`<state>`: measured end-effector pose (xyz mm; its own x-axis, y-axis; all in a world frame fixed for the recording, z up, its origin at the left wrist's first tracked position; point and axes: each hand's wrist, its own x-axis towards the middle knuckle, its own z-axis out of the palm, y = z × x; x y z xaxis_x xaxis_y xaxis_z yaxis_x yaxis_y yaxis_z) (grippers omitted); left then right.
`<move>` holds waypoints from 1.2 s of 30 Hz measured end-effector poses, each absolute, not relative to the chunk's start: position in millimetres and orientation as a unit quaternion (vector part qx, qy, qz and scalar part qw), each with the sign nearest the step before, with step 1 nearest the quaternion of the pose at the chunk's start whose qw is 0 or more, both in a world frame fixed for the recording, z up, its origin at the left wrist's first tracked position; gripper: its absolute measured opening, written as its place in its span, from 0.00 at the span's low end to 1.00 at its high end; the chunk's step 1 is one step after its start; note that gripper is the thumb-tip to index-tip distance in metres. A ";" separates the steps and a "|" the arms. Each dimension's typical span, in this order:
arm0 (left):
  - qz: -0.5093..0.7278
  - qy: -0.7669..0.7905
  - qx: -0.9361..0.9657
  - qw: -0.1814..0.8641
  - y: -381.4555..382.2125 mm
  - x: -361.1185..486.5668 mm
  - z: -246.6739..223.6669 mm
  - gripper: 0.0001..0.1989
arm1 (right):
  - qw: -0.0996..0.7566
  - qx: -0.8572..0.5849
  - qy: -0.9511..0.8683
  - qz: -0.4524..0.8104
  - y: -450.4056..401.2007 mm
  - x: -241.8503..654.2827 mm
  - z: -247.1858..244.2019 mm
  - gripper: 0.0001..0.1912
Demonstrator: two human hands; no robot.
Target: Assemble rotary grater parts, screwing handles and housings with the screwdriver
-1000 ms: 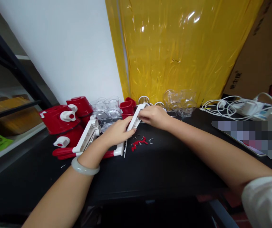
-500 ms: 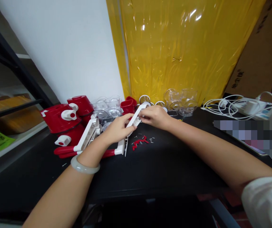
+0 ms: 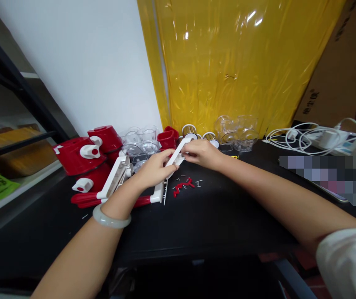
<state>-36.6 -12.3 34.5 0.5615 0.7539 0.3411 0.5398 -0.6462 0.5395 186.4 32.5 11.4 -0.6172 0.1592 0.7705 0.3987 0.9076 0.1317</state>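
Observation:
My left hand [image 3: 155, 169] grips a long white hollow plastic handle piece [image 3: 176, 158], thumb on its near side and fingers behind it. The piece tilts up and away, its open inner side towards my right hand [image 3: 204, 153]. The fingers of that hand are pinched together at the cavity; whatever they hold is hidden. Below the hands, small red plastic parts [image 3: 182, 187] and several silver screws [image 3: 198, 183] lie on the black table. To the left, a similar white handle piece with red grips [image 3: 86, 199] rests on the table.
Red housings with white knobs [image 3: 81, 155] are stacked at the left. Clear plastic cups [image 3: 140, 139], red hoppers [image 3: 167, 138], metal grater drums [image 3: 189, 131] and more clear parts [image 3: 238, 133] line the back. White cables [image 3: 293, 137] and a flat device [image 3: 321, 182] lie at the right.
Hardly anything differs. Both hands stay at the white handle piece in nearly the same pose; the camera view has shifted very slightly.

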 end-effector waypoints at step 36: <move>0.198 0.499 0.844 0.012 -28.4 -26.4 37.9 0.24 | 0.425 -0.310 -0.849 -0.043 17.7 178.0 6.4 0.04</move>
<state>-26.4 -28.4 37.9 0.4239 0.8469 0.3211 0.8371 -0.5017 0.2181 178.0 17.7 6.4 -0.4454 0.4902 0.7492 0.5641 0.8035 -0.1904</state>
